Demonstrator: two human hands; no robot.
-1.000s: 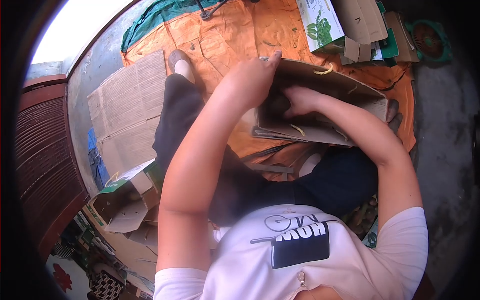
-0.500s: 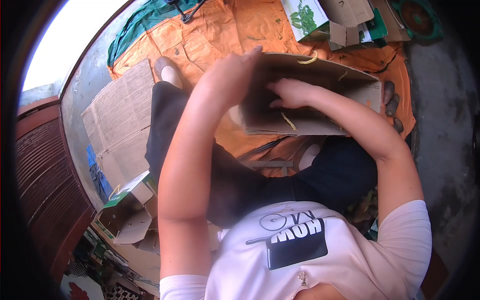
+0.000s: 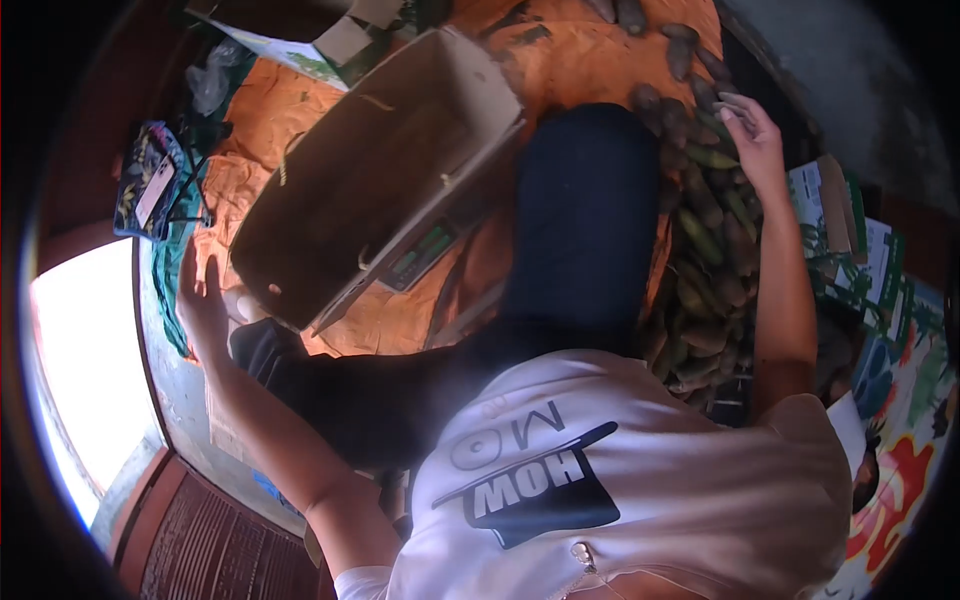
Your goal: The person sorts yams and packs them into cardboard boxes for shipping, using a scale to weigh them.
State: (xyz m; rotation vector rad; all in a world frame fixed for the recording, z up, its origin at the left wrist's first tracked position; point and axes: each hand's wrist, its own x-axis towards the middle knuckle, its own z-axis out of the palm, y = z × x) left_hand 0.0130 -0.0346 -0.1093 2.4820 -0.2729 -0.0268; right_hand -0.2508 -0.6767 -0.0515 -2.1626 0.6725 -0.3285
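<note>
A deep cardboard box (image 3: pixel 478 85) with yellow rope handles stands open at the top. Beneath its near edge sits a digital scale (image 3: pixel 408 268) with a lit green display. My left hand (image 3: pixel 203 305) is beside the box's left end, fingers apart and holding nothing. Over on the right, my right hand (image 3: pixel 752 135) reaches across the edge of a heap of long brown and green vegetables (image 3: pixel 705 235). Its fingers are extended and slightly bent, with nothing in them.
An orange tarp (image 3: pixel 590 60) covers the floor. Another printed carton (image 3: pixel 290 55) lies beyond the box. A phone (image 3: pixel 155 190) rests on a dark patterned item at far left. Flattened green-and-white cartons (image 3: pixel 870 255) are at right. My bent knee (image 3: pixel 590 150) stands between box and heap.
The view has swung to the right. My right hand has come out of the box and moved over to the heap. My left hand has let go of the box's rim.
</note>
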